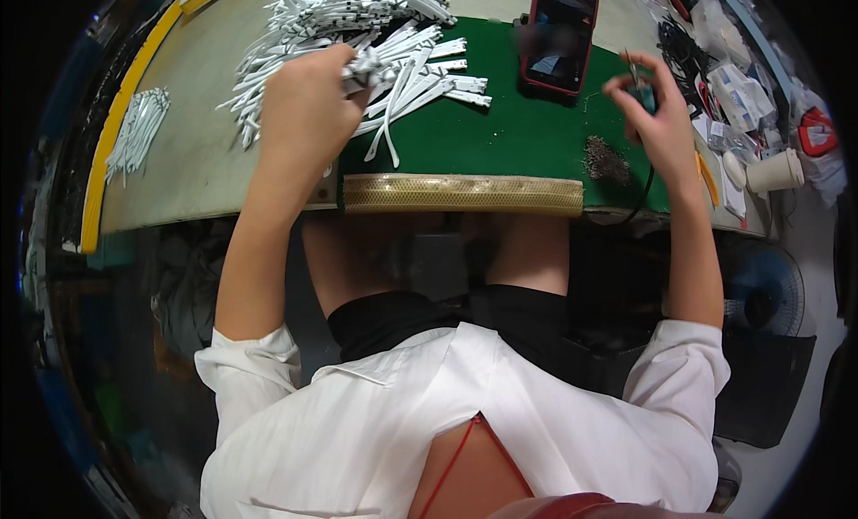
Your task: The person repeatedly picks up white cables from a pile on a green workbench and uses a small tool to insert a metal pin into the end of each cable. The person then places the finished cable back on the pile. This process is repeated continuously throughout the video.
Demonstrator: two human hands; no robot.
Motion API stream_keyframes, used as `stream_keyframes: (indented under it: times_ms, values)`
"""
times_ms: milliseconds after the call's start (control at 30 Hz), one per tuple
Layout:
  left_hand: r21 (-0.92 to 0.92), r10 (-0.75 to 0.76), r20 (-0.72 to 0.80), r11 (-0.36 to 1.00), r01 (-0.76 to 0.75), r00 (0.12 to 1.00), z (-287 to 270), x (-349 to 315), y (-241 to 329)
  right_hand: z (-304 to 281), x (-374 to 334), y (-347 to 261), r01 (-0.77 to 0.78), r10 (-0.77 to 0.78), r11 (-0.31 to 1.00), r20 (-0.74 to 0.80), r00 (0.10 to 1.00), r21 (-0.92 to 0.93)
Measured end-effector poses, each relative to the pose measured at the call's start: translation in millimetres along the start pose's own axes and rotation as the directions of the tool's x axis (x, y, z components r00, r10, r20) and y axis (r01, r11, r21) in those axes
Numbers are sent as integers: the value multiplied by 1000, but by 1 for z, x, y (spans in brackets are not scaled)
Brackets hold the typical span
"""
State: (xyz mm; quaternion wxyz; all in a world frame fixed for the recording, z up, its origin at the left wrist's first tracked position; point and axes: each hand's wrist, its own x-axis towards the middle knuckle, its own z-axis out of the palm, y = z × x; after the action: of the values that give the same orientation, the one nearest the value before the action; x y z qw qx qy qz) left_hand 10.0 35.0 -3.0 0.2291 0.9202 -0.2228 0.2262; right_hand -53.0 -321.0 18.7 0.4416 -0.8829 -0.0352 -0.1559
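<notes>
My left hand (308,104) is closed on several white eyeglass temples, whose ends (365,70) stick out past my fingers, slightly blurred. Around and beyond it spreads a heap of more white temples (308,23), with dark marks at their hinge ends. A looser fan of white temples (420,86) lies just to its right on the green mat (509,139). Over the mat's right side, my right hand (661,117) has its fingers curled round a small teal tool (644,94) with a thin tip. Below that hand sits a pile of tiny metal screws (605,161).
A phone in a red case (560,41) stands at the mat's back. A smaller bundle of white temples (138,130) lies far left. A gold mesh-like strip (463,196) lines the front edge. Cables, bags and a paper cup (774,171) crowd the right side.
</notes>
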Motion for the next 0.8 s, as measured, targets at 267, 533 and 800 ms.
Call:
stream_keyframes:
  times_ms: [267,533,800]
  values:
    - [263,28,215,961,-86,976,47,34,0,7,-68,-7,-272,261,953,95,961,135]
    - [258,63,240,958,-126,969,54,39,-4,-6,-79,-3,65,83,910,334,939,-410]
    - [-263,118,163,962,-73,980,20,43,5,3,-70,2,93,89,864,331,939,-496]
